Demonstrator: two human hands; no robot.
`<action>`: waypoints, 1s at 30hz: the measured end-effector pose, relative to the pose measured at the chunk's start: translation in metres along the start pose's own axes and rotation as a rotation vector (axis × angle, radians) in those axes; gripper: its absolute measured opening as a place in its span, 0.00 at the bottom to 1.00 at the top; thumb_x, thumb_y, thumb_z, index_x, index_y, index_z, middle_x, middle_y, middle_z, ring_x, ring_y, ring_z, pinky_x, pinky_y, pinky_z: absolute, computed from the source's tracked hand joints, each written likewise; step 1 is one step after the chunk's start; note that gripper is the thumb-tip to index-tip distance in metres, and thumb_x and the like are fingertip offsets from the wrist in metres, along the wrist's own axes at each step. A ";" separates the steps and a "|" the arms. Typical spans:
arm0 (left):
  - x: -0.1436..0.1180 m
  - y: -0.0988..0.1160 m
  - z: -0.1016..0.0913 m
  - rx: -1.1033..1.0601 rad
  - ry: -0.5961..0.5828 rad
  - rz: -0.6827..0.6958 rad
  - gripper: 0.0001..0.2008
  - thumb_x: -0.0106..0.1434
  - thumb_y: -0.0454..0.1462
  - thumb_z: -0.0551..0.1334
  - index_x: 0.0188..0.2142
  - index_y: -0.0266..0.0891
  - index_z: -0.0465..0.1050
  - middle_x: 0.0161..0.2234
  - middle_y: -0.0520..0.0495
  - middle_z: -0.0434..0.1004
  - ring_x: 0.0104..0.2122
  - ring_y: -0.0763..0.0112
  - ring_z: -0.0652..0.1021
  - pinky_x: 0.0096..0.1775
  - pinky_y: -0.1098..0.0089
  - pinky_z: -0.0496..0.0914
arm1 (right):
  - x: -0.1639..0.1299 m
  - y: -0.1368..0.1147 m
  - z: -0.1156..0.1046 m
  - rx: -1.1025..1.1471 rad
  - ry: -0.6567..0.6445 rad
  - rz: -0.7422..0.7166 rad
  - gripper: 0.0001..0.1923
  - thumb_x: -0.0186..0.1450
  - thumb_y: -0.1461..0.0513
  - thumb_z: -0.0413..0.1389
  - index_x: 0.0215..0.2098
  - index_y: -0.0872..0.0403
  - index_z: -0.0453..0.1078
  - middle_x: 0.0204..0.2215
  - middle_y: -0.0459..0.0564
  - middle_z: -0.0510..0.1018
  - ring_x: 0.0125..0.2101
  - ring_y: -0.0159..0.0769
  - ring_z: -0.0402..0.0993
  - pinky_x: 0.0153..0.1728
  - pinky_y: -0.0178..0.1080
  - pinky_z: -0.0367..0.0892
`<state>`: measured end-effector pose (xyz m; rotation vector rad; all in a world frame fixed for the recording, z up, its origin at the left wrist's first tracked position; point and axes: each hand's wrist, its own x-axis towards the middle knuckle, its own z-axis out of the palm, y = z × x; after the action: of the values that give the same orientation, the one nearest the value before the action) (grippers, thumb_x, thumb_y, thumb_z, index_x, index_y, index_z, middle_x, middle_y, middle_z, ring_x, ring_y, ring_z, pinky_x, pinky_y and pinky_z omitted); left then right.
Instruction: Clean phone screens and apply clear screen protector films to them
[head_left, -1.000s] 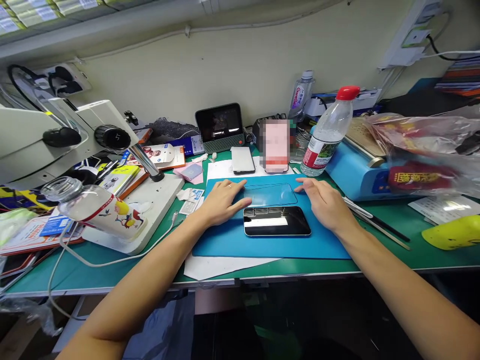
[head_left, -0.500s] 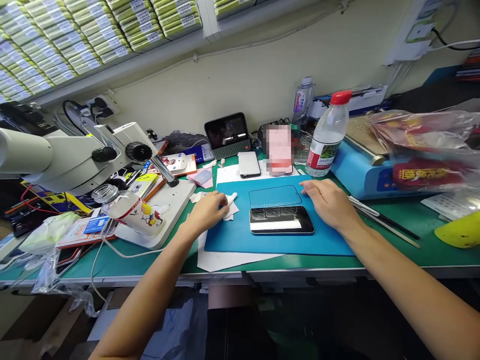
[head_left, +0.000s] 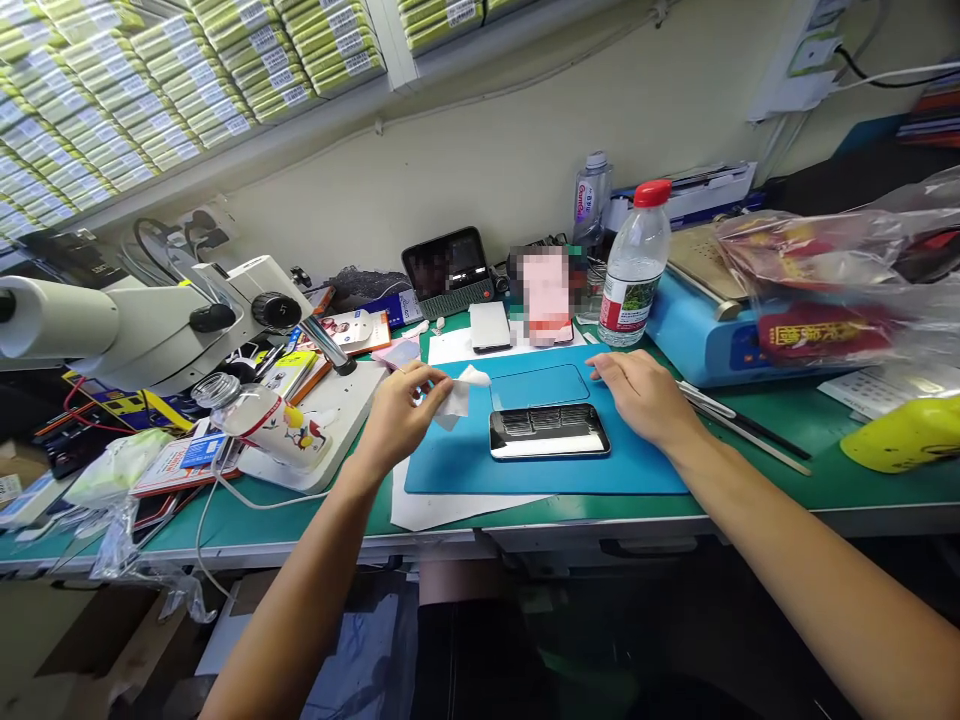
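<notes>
Head view: left hand (head_left: 397, 415) pinches a white wipe (head_left: 459, 393) above the blue mat (head_left: 450, 465) — phone (head_left: 549, 432) lies just right, long axis across. Right hand (head_left: 641, 395) rests open, nearer the phone, toward the tabletop's far edge.

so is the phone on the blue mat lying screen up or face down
Screen up, as far as shows: the phone lies flat on the blue mat, its glossy dark face mirroring the overhead shelves. The left hand holds a white wipe beside it.
</notes>
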<state>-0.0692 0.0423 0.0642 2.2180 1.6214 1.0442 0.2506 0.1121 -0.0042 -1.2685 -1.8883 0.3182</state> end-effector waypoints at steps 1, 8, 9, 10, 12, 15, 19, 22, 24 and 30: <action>-0.001 0.002 0.005 -0.022 -0.018 -0.010 0.10 0.70 0.40 0.59 0.35 0.41 0.75 0.33 0.50 0.75 0.33 0.68 0.72 0.34 0.69 0.64 | 0.000 0.000 0.000 0.002 -0.001 0.002 0.32 0.72 0.41 0.38 0.29 0.48 0.73 0.31 0.53 0.82 0.40 0.49 0.73 0.41 0.47 0.66; -0.002 0.003 0.024 -0.029 -0.061 -0.078 0.13 0.71 0.40 0.56 0.31 0.40 0.70 0.30 0.51 0.73 0.30 0.68 0.71 0.33 0.69 0.61 | 0.000 -0.001 0.000 0.001 -0.018 0.018 0.32 0.72 0.41 0.37 0.27 0.49 0.72 0.31 0.54 0.82 0.39 0.49 0.73 0.41 0.48 0.66; -0.001 0.002 0.022 -0.027 -0.061 -0.088 0.13 0.71 0.41 0.56 0.30 0.40 0.70 0.29 0.51 0.73 0.30 0.68 0.71 0.32 0.69 0.60 | 0.000 -0.001 -0.001 0.003 -0.018 0.021 0.32 0.72 0.41 0.38 0.26 0.49 0.72 0.31 0.54 0.82 0.39 0.49 0.73 0.41 0.48 0.65; -0.001 0.000 0.019 -0.026 -0.058 -0.099 0.14 0.71 0.42 0.55 0.29 0.40 0.69 0.27 0.52 0.72 0.29 0.68 0.70 0.31 0.69 0.59 | 0.000 -0.001 -0.001 0.004 -0.019 0.023 0.32 0.72 0.41 0.38 0.26 0.49 0.71 0.31 0.54 0.82 0.39 0.49 0.73 0.41 0.48 0.65; 0.001 -0.003 0.012 -0.030 -0.037 -0.128 0.16 0.72 0.43 0.54 0.27 0.41 0.66 0.25 0.53 0.68 0.26 0.69 0.68 0.29 0.69 0.57 | -0.001 -0.001 0.000 0.006 -0.019 0.025 0.32 0.73 0.42 0.38 0.26 0.49 0.71 0.31 0.54 0.82 0.39 0.49 0.73 0.41 0.47 0.65; 0.000 -0.005 0.008 -0.066 -0.021 -0.167 0.19 0.72 0.46 0.53 0.26 0.41 0.61 0.22 0.54 0.65 0.24 0.70 0.67 0.27 0.69 0.56 | -0.001 0.001 0.000 0.001 -0.015 0.015 0.31 0.73 0.43 0.38 0.27 0.49 0.72 0.31 0.54 0.82 0.40 0.49 0.73 0.41 0.47 0.66; -0.002 -0.002 0.018 -0.152 -0.085 -0.191 0.21 0.72 0.50 0.51 0.25 0.41 0.61 0.21 0.54 0.64 0.22 0.71 0.67 0.26 0.70 0.58 | -0.001 0.002 -0.001 -0.018 -0.004 -0.023 0.31 0.74 0.45 0.38 0.30 0.49 0.74 0.29 0.54 0.82 0.38 0.49 0.74 0.39 0.47 0.66; 0.001 0.004 0.033 -0.199 -0.127 -0.189 0.23 0.71 0.51 0.51 0.24 0.41 0.59 0.21 0.55 0.61 0.22 0.72 0.66 0.26 0.70 0.57 | -0.001 0.000 -0.003 -0.024 -0.004 -0.079 0.30 0.74 0.44 0.39 0.33 0.50 0.75 0.31 0.54 0.82 0.39 0.49 0.74 0.39 0.48 0.67; 0.004 0.012 0.043 -0.221 -0.153 -0.182 0.23 0.70 0.50 0.52 0.23 0.41 0.57 0.20 0.56 0.59 0.22 0.73 0.64 0.26 0.71 0.56 | -0.002 -0.007 -0.004 -0.015 -0.022 -0.169 0.27 0.72 0.43 0.44 0.38 0.51 0.76 0.34 0.54 0.83 0.40 0.48 0.74 0.42 0.48 0.68; 0.020 0.042 0.073 -0.261 -0.217 -0.137 0.21 0.69 0.48 0.53 0.23 0.40 0.61 0.21 0.55 0.63 0.24 0.72 0.64 0.26 0.71 0.55 | -0.010 -0.034 -0.004 -0.089 -0.115 -0.642 0.29 0.65 0.41 0.56 0.51 0.55 0.72 0.35 0.57 0.81 0.37 0.48 0.74 0.39 0.50 0.70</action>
<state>0.0120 0.0620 0.0422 1.9468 1.4321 0.8872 0.2330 0.0864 0.0140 -0.6462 -2.3086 -0.0357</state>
